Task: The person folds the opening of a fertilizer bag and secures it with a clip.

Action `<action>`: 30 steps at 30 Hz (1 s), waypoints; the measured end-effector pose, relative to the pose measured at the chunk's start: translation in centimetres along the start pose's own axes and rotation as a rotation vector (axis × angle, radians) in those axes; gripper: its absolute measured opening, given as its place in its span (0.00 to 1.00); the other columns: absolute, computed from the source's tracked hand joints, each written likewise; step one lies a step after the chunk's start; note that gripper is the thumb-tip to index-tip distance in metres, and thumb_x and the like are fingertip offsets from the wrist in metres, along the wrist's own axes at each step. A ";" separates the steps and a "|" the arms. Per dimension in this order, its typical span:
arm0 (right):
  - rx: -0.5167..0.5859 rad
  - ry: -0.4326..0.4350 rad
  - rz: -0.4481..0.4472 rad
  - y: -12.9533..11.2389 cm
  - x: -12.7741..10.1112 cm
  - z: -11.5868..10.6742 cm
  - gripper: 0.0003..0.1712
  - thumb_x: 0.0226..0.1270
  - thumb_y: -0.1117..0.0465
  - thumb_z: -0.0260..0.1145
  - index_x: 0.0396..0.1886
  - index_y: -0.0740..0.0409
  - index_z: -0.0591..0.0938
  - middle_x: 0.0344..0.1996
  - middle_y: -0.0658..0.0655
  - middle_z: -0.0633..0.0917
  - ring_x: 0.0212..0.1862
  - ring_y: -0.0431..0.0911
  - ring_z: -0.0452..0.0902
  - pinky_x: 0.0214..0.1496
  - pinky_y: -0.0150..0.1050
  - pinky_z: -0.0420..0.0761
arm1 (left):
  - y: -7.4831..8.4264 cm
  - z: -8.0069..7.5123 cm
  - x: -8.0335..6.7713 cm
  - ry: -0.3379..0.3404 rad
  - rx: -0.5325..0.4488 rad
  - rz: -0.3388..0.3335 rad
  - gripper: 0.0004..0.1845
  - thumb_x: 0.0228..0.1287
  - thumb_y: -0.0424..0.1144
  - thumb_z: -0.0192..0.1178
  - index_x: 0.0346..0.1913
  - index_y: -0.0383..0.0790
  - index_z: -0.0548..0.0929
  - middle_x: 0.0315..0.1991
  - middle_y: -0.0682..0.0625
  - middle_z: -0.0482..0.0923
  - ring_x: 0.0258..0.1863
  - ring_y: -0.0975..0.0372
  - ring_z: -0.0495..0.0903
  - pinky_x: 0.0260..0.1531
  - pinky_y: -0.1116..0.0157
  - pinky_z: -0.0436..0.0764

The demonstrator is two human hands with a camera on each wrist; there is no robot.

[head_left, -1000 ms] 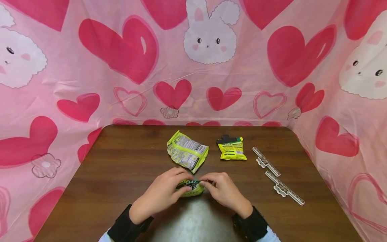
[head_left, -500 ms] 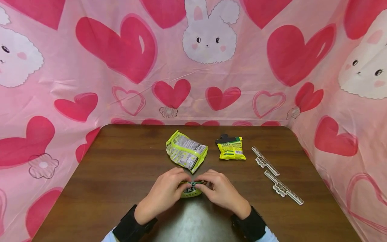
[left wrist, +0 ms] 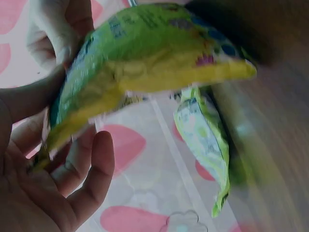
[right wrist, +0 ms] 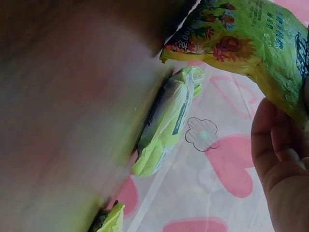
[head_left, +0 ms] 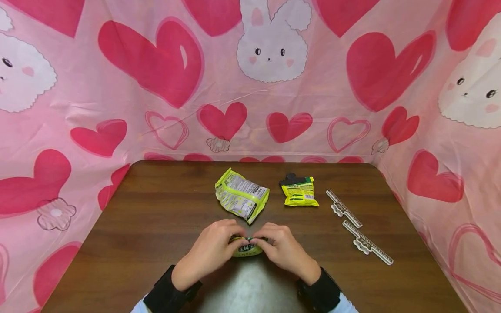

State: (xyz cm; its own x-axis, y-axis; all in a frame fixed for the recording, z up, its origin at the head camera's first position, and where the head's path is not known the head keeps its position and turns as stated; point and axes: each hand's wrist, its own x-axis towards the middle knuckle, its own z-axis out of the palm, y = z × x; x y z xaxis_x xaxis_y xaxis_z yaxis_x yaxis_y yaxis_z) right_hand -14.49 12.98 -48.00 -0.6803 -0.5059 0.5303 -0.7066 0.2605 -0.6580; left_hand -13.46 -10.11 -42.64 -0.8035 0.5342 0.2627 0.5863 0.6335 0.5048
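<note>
small packet (head_left: pixel 245 248) mostly hidden by hands (head_left: pixel 250 248)

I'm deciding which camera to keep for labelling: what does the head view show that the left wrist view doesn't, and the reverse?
Only the head view shows both hands, the left hand and the right hand, meeting on the small packet over the brown table, plus a clipped packet and two white sealing clips to the right. Only the left wrist view shows the small packet's yellow-green side up close, lying across curled fingers. Both show the larger crumpled packet beyond it and the pink heart backdrop.
</note>
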 end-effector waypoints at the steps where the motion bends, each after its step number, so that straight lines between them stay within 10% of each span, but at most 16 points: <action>1: -0.006 0.002 -0.011 0.0 0.0 0.0 0.04 0.70 0.66 0.75 0.40 0.53 0.91 0.34 0.44 0.87 0.38 0.35 0.80 0.35 0.28 0.79 | -0.1 -0.2 0.0 -0.012 -0.001 -0.005 0.04 0.63 0.40 0.77 0.38 0.48 0.91 0.32 0.62 0.79 0.32 0.70 0.77 0.33 0.66 0.79; 9: 0.011 -0.019 0.008 -0.2 0.1 -0.1 0.03 0.72 0.64 0.74 0.41 0.53 0.91 0.34 0.44 0.88 0.36 0.35 0.79 0.30 0.38 0.81 | -0.8 -1.3 -0.3 -0.094 -0.034 0.016 0.04 0.64 0.39 0.76 0.40 0.47 0.92 0.35 0.63 0.83 0.36 0.70 0.79 0.36 0.64 0.81; 30: 0.013 0.014 -0.009 -0.5 0.1 -0.2 0.05 0.69 0.68 0.76 0.41 0.56 0.90 0.36 0.47 0.89 0.39 0.36 0.84 0.40 0.32 0.83 | -0.3 0.0 -0.7 0.032 -0.007 0.038 0.04 0.66 0.36 0.74 0.38 0.49 0.90 0.34 0.63 0.81 0.35 0.70 0.78 0.35 0.66 0.80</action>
State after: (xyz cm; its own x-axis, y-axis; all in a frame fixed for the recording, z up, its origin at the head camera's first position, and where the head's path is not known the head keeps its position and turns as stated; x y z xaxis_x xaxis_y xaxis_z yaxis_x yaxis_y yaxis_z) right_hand -14.27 12.95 -47.50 -0.6764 -0.4965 0.5441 -0.7104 0.2446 -0.6600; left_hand -13.07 -10.64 -42.97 -0.7833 0.5398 0.3083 0.6162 0.6091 0.4993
